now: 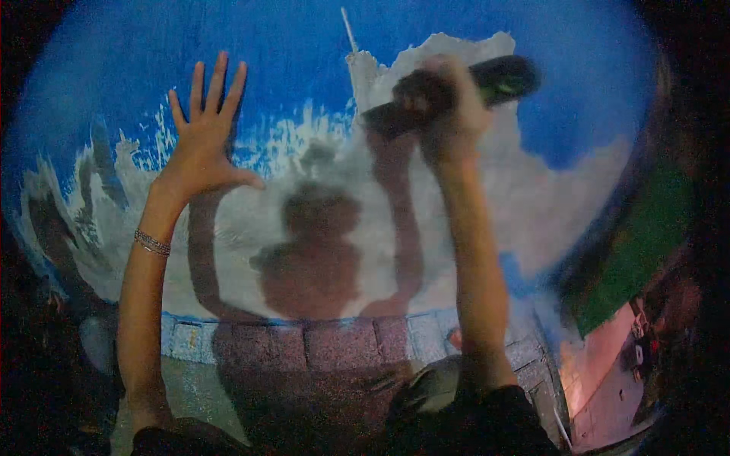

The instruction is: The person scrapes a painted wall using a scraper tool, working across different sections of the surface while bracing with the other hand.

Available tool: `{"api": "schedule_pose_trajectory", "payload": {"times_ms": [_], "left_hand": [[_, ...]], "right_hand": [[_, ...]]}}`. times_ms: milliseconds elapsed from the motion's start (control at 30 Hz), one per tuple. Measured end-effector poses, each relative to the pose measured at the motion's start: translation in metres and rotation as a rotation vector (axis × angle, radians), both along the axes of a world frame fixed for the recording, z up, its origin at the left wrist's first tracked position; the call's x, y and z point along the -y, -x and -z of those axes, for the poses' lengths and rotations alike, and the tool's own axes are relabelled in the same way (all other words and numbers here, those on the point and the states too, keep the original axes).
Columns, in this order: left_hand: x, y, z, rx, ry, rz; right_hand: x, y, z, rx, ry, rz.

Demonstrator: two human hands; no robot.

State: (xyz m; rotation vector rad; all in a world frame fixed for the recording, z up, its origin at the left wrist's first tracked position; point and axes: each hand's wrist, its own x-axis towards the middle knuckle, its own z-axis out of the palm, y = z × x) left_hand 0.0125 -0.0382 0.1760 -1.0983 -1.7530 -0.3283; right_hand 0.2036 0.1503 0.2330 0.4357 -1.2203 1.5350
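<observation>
My left hand (202, 134) is raised with its fingers spread, against or very close to a wall (279, 51) with blue paint. It holds nothing, and a bracelet (151, 243) circles its wrist. Higher on the right, my right hand (462, 114) grips a dark hand-held tool (505, 80) with a green patch near its right end. Motion blur hides the tool's exact kind, and whether it touches the wall I cannot tell. Behind it is a pale grey patch (479, 51) with a ragged edge, where the blue stops. White streaks (296, 128) break up the blue between my hands.
My shadow (319, 268) falls across the wall's grey lower part. Stone blocks (191, 342) run along its foot above grey-green ground (191, 387). At the right are a dark green surface (639, 262) and a pinkish lit area (604, 370). The picture's rim is dark.
</observation>
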Motion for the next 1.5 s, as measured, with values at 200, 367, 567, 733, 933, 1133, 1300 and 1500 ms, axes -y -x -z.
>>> {"api": "schedule_pose_trajectory", "payload": {"times_ms": [200, 367, 567, 733, 933, 1133, 1300, 1500], "left_hand": [[-0.002, -0.003, -0.001, 0.011, 0.007, -0.002], [-0.006, 0.011, 0.009, 0.019, 0.004, 0.026], [-0.008, 0.017, 0.006, -0.089, -0.036, 0.03], [-0.003, 0.013, 0.009, -0.033, -0.059, 0.092], [-0.001, 0.013, 0.007, -0.055, -0.014, 0.035], [-0.004, 0.012, 0.006, -0.053, -0.004, 0.011], [-0.001, 0.012, 0.007, -0.021, 0.005, 0.003], [-0.003, 0.012, 0.008, -0.066, -0.025, 0.028]], "right_hand": [[0.009, 0.016, 0.018, 0.047, 0.142, 0.102], [0.023, 0.028, 0.047, 0.28, -0.254, 0.26], [-0.029, 0.012, 0.01, -0.224, -0.643, 0.355], [-0.002, 0.017, 0.022, 0.0, -0.026, 0.117], [-0.003, -0.021, -0.005, -0.007, -0.209, -0.029], [0.003, 0.031, 0.039, 0.194, 0.009, -0.087], [0.006, 0.005, 0.01, 0.022, 0.009, 0.037], [-0.006, 0.016, 0.016, 0.062, -0.053, 0.047]]}}
